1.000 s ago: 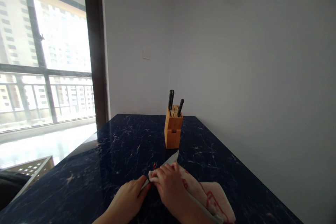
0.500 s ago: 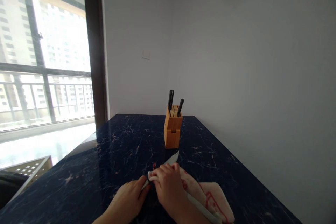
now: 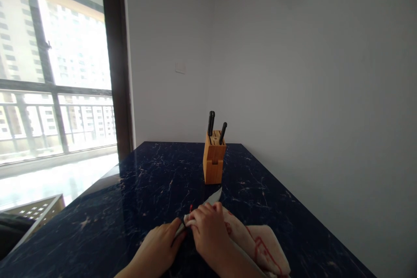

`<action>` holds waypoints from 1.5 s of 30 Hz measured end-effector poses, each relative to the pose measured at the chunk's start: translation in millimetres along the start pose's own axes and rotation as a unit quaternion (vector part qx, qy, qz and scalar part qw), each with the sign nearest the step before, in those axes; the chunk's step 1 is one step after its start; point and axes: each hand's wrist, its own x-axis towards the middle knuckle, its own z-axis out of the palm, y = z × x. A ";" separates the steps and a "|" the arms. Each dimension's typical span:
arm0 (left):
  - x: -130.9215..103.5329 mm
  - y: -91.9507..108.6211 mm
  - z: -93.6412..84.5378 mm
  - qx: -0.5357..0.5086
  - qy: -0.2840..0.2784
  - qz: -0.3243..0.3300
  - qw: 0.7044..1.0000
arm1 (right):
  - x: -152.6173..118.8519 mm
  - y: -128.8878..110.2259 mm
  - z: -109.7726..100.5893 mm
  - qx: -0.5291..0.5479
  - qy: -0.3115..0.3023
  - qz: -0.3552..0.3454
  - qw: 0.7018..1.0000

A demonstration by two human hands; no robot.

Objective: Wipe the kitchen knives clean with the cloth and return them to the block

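A knife [image 3: 213, 197] lies low over the dark table, its pale blade pointing up and to the right. My left hand [image 3: 160, 243] is closed around its handle end near the bottom centre. Just right of it, my right hand [image 3: 210, 230] is closed on a white cloth with red markings [image 3: 257, 243], a fold of which wraps the knife near the handle. The rest of the cloth spreads right, behind and beside my right forearm. My fingers hide the middle of the knife.
A wooden knife block [image 3: 214, 165] with several slots and black-handled knives stands beyond the blade on the dark marbled table [image 3: 156, 173]. At the lower left is a perforated light-coloured container [image 3: 42, 213]. Walls rise behind and right; a window is left.
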 end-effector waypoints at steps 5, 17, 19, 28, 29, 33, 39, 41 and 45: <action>-1.0 -1.1 0.6 -0.006 -0.006 0.004 1.000 | -1.2 2.5 1.0 0.001 -0.019 -0.006 1.000; -0.6 1.3 -2.2 0.003 -0.009 -0.004 1.000 | 0.4 2.8 -0.5 -0.013 -0.038 -0.010 0.999; -0.7 2.2 -3.4 0.001 -0.014 -0.005 1.000 | 0.3 1.8 -1.1 -0.016 -0.031 -0.006 0.999; -0.2 -0.8 -1.1 -0.018 -0.010 0.009 1.000 | -1.6 -2.8 -2.0 0.010 -0.002 -0.019 1.000; -0.2 -1.1 -1.0 -0.018 -0.007 0.008 1.000 | -2.3 -1.9 -0.9 0.007 -0.002 -0.019 1.000; -0.6 -0.2 -2.3 -0.020 -0.008 0.009 1.000 | -4.1 -0.7 3.2 -0.004 0.004 -0.014 1.000; -0.7 0.5 -3.0 -0.017 -0.011 0.008 1.000 | -2.3 -4.7 1.7 -0.004 0.010 -0.012 1.000; -0.8 -0.1 -2.7 -0.018 -0.010 0.010 1.000 | -1.5 -4.8 0.8 -0.002 0.012 -0.013 1.000; -0.8 -1.3 -1.9 -0.023 -0.008 0.014 1.000 | -1.6 -3.9 0.7 0.010 0.017 -0.008 1.000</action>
